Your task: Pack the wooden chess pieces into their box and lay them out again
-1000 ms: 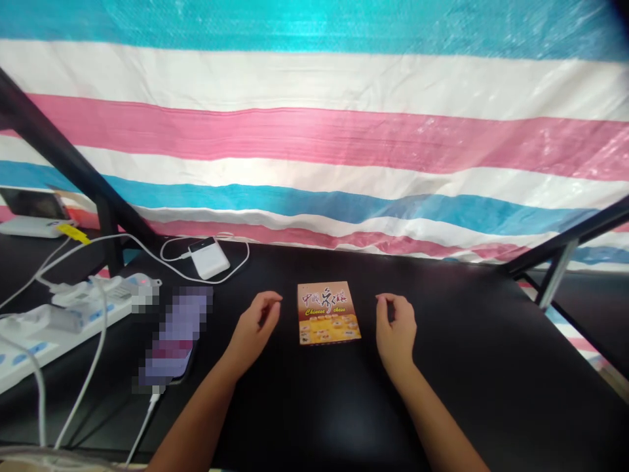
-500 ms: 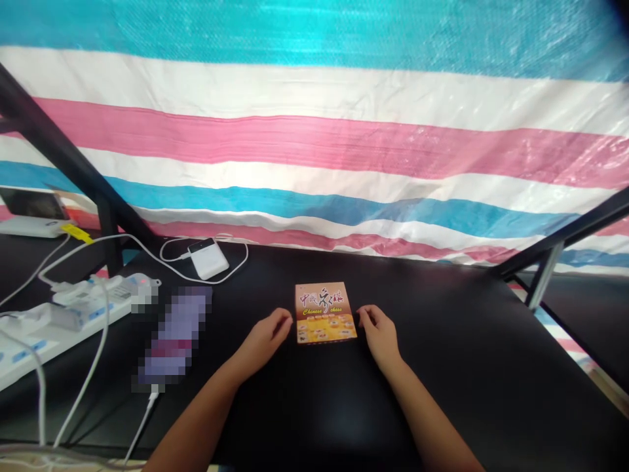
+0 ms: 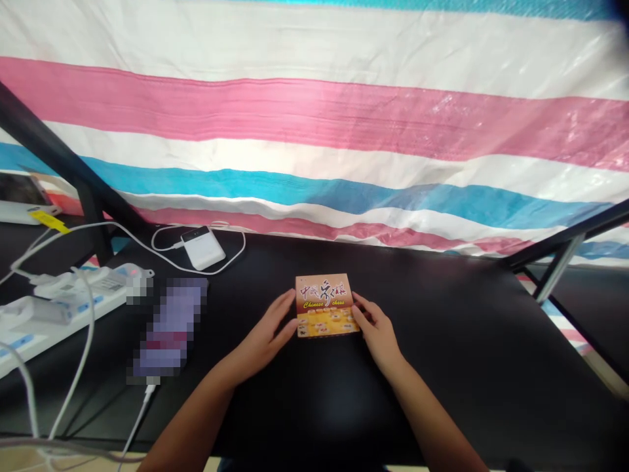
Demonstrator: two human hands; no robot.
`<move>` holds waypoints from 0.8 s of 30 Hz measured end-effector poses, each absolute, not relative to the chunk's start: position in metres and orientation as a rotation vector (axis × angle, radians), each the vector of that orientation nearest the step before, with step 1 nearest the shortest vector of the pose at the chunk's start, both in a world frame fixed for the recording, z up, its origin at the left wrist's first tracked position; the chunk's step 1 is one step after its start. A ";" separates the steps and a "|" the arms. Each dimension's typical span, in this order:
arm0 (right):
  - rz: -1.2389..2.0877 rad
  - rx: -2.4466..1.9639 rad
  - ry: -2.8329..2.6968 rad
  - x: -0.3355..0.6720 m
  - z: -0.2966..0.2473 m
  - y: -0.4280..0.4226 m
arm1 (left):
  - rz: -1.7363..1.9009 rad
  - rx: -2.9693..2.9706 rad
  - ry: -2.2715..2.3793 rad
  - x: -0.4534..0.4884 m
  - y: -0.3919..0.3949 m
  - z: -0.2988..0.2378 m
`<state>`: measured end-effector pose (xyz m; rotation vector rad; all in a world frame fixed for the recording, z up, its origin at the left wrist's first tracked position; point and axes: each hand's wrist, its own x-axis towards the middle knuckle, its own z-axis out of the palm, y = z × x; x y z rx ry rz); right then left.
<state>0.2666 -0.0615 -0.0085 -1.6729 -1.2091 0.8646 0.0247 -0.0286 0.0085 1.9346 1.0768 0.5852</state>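
A small orange and brown box [image 3: 325,305] printed "Chinese chess" lies flat on the black table [image 3: 466,347] in the middle of the view. My left hand [image 3: 265,334] rests against the box's left edge, its fingers stretched out and touching the side. My right hand [image 3: 376,331] presses its fingertips against the right edge. Both hands clasp the box between them while it stays on the table.
To the left lie a phone [image 3: 167,331] on a cable, a white power bank [image 3: 202,248] with a looped white cord, and a white power strip [image 3: 59,301] with plugs. A striped tarp [image 3: 344,131] hangs behind. Black frame bars [image 3: 565,242] slant at both sides.
Both hands moved inward from either side and now touch the box's edges with fingers extended. The camera tilted slightly downward.
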 end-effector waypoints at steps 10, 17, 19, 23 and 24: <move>0.695 -1.690 -1.377 0.257 -0.011 -0.062 | 0.527 2.261 0.938 0.035 -0.032 -0.016; 0.620 -1.629 -1.442 0.232 -0.019 -0.028 | 0.695 2.109 1.072 0.015 -0.007 -0.022; 0.614 -1.614 -1.445 0.223 -0.020 -0.011 | 0.754 2.079 1.130 0.010 0.005 -0.023; 0.587 -1.608 -1.417 0.212 -0.024 0.016 | 0.802 2.072 1.185 0.006 0.027 -0.025; 0.583 -1.613 -1.408 0.210 -0.025 0.019 | 0.799 2.075 1.186 0.006 0.031 -0.025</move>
